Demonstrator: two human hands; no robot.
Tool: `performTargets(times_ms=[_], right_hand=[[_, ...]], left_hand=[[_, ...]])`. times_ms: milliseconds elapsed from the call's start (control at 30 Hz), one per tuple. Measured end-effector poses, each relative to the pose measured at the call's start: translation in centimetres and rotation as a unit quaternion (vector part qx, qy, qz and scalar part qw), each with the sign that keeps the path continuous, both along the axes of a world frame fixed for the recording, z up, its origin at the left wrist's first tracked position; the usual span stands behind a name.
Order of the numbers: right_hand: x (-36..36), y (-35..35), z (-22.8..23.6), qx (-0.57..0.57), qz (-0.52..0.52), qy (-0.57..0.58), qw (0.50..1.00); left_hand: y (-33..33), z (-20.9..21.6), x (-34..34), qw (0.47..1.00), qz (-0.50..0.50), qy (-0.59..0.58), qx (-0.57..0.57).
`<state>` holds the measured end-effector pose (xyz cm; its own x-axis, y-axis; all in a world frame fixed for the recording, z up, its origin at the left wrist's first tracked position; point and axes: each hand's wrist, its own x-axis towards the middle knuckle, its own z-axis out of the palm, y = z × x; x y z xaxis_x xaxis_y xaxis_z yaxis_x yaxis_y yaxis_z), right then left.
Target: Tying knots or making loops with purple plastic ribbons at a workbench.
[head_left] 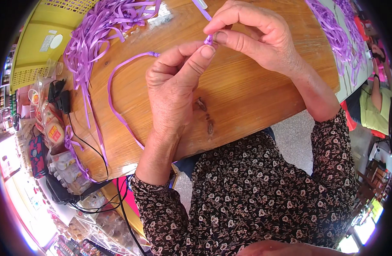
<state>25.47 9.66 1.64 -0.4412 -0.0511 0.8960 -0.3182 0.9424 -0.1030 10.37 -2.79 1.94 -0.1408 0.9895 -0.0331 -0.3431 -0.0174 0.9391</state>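
Between my two hands, above the wooden table, is a purple ribbon [209,39] with a small knot or loop at the fingertips. My left hand [174,81] pinches it between thumb and index finger from below. From the right, my right hand [258,38] pinches the same spot with thumb and forefinger. A length of ribbon rises past the fingers toward the top edge, with a small pale piece on it. Another purple strand [113,91] curves over the table left of my left wrist, ending in a knotted tip beside that hand.
A big heap of purple ribbons [91,38] lies at the far left of the wooden table [247,102], next to a yellow-green basket [34,51]. More ribbons [332,34] hang over a pale table at right. Black cables [89,145] cross the left edge. A person in yellow-green [377,100] is at far right.
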Motion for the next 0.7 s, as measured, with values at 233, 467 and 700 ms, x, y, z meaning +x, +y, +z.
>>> performTargets(times_ms=[233,467,700], right_hand=[[0.0,0.3,0.2,0.009,0.045,0.017,0.999],[0.4,0.2,0.5,0.025,0.006,-0.001,1.0],[0.9,-0.3,0.9,0.015,-0.011,-0.037,0.999]], left_hand=[[-0.2,0.0,-0.2,0.999,-0.03,-0.016,0.001],[-0.1,0.2,0.5,0.999,-0.017,0.037,0.003],[-0.1,-0.3,0.0,0.999,-0.018,0.034,0.015]])
